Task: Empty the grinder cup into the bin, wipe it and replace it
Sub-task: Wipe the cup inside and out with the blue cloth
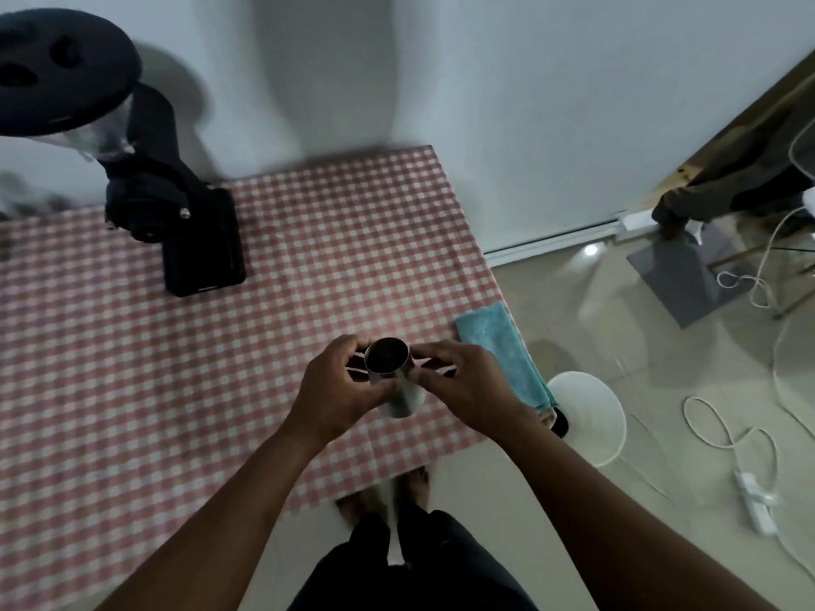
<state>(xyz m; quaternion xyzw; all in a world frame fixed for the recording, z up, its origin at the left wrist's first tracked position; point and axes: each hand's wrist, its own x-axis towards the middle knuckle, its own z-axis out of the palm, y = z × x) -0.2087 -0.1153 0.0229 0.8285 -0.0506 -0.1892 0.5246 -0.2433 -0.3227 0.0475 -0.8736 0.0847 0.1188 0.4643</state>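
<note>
Both hands meet over the near part of the table, holding one metal cup [392,377] between them. Left hand [339,390] wraps the cup's side from 9 o'clock, fingers curled around the body. Right hand [463,385] closes on it from 3 o'clock, fingertips [423,355] pinching near the rim. Cup is lifted off the checked tablecloth [132,368] and tilted, mouth facing up toward the camera; the inside looks dark (contents cannot be told).

At 3 o'clock from the cup, just beside the right hand, a folded blue cloth [502,355] lies at the table's right edge. Beyond that edge, on the floor at about 4 o'clock, stands a white round bin [591,416], partly hidden by the table corner.

Farther off, at 10 o'clock, the black grinder [176,205] stands on the tablecloth near the wall, its cup spot on the base vacant.
</note>
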